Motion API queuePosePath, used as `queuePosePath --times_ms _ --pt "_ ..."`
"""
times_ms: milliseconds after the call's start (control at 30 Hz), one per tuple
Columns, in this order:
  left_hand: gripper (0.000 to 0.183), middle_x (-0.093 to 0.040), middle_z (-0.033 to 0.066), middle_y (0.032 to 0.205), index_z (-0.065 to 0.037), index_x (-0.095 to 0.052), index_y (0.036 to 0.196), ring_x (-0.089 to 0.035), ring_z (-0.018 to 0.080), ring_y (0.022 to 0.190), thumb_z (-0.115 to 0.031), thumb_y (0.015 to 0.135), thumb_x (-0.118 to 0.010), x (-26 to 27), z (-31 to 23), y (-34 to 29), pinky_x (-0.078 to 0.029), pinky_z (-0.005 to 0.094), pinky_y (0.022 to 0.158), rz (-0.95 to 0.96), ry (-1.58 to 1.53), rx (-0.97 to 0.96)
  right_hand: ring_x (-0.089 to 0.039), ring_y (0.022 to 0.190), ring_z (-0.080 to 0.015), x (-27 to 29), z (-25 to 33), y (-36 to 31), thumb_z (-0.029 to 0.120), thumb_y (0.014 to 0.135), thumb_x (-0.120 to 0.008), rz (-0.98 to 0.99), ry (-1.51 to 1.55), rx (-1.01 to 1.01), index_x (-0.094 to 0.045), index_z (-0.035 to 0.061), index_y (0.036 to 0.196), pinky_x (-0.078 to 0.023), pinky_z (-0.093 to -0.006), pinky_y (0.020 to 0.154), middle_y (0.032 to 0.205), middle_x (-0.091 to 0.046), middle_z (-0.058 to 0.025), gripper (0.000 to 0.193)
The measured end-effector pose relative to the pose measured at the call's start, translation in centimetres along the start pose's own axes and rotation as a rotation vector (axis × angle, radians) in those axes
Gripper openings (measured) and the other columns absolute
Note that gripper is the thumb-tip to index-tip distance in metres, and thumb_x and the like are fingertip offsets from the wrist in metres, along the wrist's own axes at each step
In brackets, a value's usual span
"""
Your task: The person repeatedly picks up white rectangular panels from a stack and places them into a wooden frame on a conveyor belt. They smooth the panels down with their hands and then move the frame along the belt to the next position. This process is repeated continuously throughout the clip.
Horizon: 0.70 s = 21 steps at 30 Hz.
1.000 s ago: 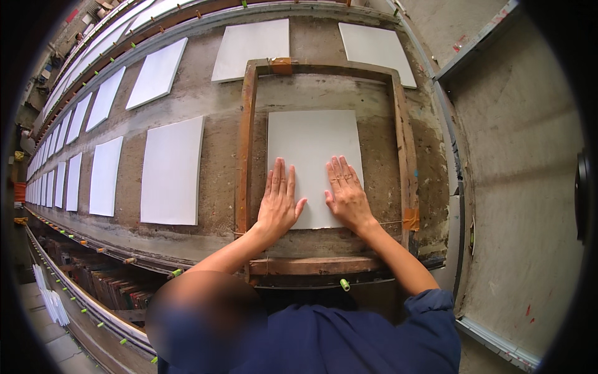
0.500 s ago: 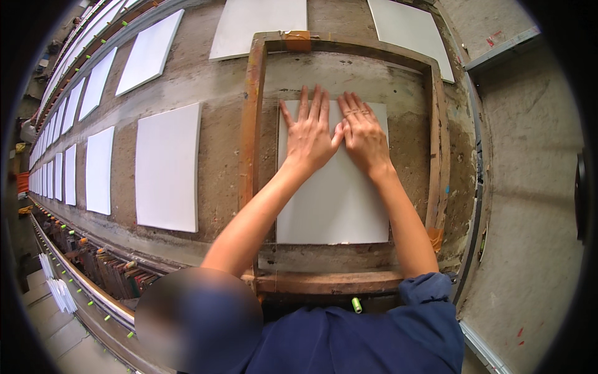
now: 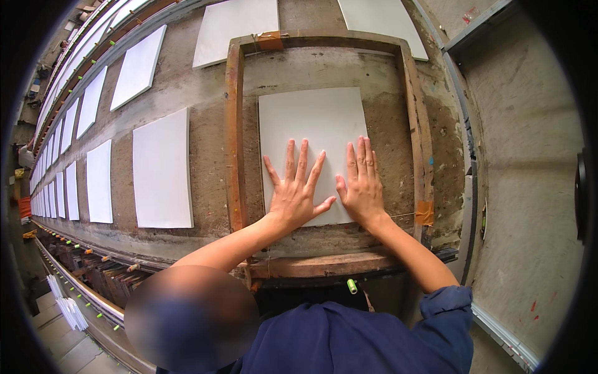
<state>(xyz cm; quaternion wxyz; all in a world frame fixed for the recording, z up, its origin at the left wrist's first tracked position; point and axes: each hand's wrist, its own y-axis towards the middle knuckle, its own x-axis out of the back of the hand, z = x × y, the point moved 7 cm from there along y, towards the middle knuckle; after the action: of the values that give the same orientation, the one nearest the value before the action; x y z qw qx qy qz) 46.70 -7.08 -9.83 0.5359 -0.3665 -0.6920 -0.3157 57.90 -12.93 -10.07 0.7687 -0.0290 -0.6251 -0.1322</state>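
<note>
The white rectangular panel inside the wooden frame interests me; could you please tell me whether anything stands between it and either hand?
Nothing visible does: the left hand lies palm down on the white rectangular panel, the right hand palm down along its right edge. The wooden frame stands around the panel, not between.

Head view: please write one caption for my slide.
Left hand, fingers spread, and right hand rest on a white panel inside a wooden frame.
</note>
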Motion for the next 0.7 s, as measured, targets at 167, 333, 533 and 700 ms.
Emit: queuePosePath --times_ms 167,333,533,700 --pt "0.093 -0.007 0.0234 0.150 -0.013 -0.024 0.145 0.002 0.0419 0.139 -0.068 0.075 -0.051 -0.1 -0.1 -0.1 0.005 0.0765 0.094 -0.018 0.034 -0.008 -0.007 0.141 -0.0317 0.3 -0.1 -0.3 0.029 0.090 -0.043 -0.026 0.050 0.003 -0.020 -0.0047 0.142 -0.011 -0.0444 0.114 0.149 -0.013 -0.0243 0.066" --pt "0.107 -0.005 0.0221 0.151 -0.007 -0.019 0.145 0.003 0.0379 0.140 -0.076 0.069 -0.049 -1.0 -1.6 -1.5 0.007 0.0754 0.095 0.077 -0.054 -0.066 -0.009 0.141 -0.0283 -0.2 1.9 -1.6 0.028 0.092 -0.042 0.014 -0.049 0.193 -0.022 -0.0032 0.142 -0.008 -0.0404 0.115 0.150 -0.015 -0.0196 0.062" --pt "0.112 -0.004 0.0219 0.151 0.002 -0.013 0.144 0.003 0.0331 0.141 -0.075 0.071 -0.048 -0.5 -1.0 -1.9 0.010 0.0654 0.103 0.058 -0.031 -0.088 -0.014 0.140 -0.0255 -0.5 2.7 -1.3 0.023 0.091 -0.045 0.017 0.098 0.178 -0.027 0.0014 0.141 -0.012 -0.0401 0.115 0.149 -0.022 -0.0157 0.058" --pt "0.097 0.008 0.0199 0.151 -0.001 -0.007 0.145 0.016 0.0316 0.139 -0.049 0.081 -0.061 3.8 2.1 -2.9 0.014 0.0625 0.103 -0.094 -0.042 0.121 -0.021 0.138 -0.0303 6.3 -2.8 -2.1 0.014 0.088 -0.052 -0.167 0.136 -0.024 -0.039 -0.0017 0.135 -0.016 -0.0417 0.113 0.145 -0.030 -0.0188 0.051"
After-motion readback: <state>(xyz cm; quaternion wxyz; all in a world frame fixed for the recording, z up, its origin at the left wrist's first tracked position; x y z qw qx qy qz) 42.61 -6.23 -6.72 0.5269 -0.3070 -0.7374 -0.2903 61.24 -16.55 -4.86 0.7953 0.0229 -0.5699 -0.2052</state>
